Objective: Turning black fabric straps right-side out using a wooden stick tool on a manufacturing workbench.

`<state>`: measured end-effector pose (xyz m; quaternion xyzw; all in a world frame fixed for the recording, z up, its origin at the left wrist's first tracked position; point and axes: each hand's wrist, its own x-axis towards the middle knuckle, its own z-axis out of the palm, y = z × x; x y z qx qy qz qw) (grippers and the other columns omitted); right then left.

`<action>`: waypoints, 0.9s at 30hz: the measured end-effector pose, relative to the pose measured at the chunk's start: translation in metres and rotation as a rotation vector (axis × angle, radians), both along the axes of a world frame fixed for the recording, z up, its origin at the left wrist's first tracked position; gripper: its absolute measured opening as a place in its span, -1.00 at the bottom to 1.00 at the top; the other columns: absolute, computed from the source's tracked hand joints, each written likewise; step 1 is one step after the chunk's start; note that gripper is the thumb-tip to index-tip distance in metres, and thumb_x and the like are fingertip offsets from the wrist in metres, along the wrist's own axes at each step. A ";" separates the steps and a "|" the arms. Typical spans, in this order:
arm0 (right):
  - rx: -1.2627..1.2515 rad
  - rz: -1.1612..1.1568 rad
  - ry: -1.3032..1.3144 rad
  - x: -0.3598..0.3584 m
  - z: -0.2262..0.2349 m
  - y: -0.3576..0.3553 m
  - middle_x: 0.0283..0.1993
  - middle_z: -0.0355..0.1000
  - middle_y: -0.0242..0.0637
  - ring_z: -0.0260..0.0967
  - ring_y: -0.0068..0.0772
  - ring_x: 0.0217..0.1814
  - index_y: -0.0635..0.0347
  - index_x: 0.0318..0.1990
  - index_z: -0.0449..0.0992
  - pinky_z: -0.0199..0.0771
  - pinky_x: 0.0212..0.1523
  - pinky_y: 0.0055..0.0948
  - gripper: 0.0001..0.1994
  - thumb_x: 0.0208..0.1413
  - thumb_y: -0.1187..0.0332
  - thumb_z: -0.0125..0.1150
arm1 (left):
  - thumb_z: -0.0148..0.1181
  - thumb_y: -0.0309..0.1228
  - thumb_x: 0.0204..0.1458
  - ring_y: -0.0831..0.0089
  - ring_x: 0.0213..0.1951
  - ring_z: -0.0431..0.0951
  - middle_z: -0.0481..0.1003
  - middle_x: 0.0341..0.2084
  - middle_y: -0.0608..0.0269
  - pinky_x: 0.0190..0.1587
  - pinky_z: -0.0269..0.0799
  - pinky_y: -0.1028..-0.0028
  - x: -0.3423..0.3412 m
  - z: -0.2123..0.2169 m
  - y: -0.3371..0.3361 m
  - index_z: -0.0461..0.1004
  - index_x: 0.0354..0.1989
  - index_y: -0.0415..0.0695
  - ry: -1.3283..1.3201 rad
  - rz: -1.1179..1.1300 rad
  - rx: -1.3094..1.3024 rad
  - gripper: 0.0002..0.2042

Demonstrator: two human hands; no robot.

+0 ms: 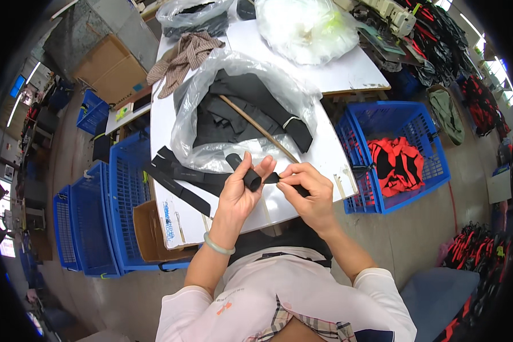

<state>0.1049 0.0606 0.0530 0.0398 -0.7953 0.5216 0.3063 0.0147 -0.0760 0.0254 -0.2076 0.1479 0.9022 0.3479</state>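
In front of me, over the near edge of the white table, both hands are raised. My left hand is closed around a black fabric tube, whose round open end faces me. My right hand pinches a narrow black piece beside it; whether this joins the tube I cannot tell. Just beyond my hands, a thin wooden stick leans across an opened clear plastic bag full of black fabric pieces. Flat black strips lie fanned out left of my left hand.
Blue plastic crates stand along the table's left side. Another blue crate at the right holds red and black fabric. A brown checked cloth and a stuffed clear bag lie farther back, near a sewing machine.
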 end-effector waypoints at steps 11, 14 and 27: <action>0.283 -0.082 0.131 -0.010 -0.017 -0.024 -0.40 0.42 -0.23 0.40 -0.38 -0.47 0.31 -0.51 0.47 0.37 -0.53 -0.52 -0.88 -0.24 0.63 0.29 | 0.09 -0.38 0.12 0.11 0.00 0.42 0.43 -0.14 -0.14 0.03 0.44 0.26 0.009 -0.007 0.006 0.19 -0.13 -0.25 0.077 0.115 -0.126 -0.72; 0.112 -0.040 0.042 -0.009 -0.023 -0.033 -0.38 0.43 -0.23 0.41 -0.39 -0.46 0.32 -0.51 0.46 0.38 -0.51 -0.53 -0.89 -0.24 0.62 0.30 | 0.06 -0.40 0.13 0.13 -0.03 0.45 0.44 -0.16 -0.11 0.03 0.44 0.28 0.015 -0.008 0.010 0.26 -0.21 -0.25 0.179 0.140 -0.141 -0.81; 0.254 0.280 -0.510 -0.020 -0.042 -0.032 -0.14 0.34 0.04 0.38 0.12 -0.27 0.22 -0.07 0.40 0.41 -0.27 -0.15 -0.53 -0.23 0.34 0.29 | 0.03 -0.55 0.11 0.17 -0.17 0.54 0.49 -0.26 -0.01 0.00 0.39 0.32 0.011 -0.006 0.007 0.29 -0.17 -0.15 0.377 0.115 0.024 -0.86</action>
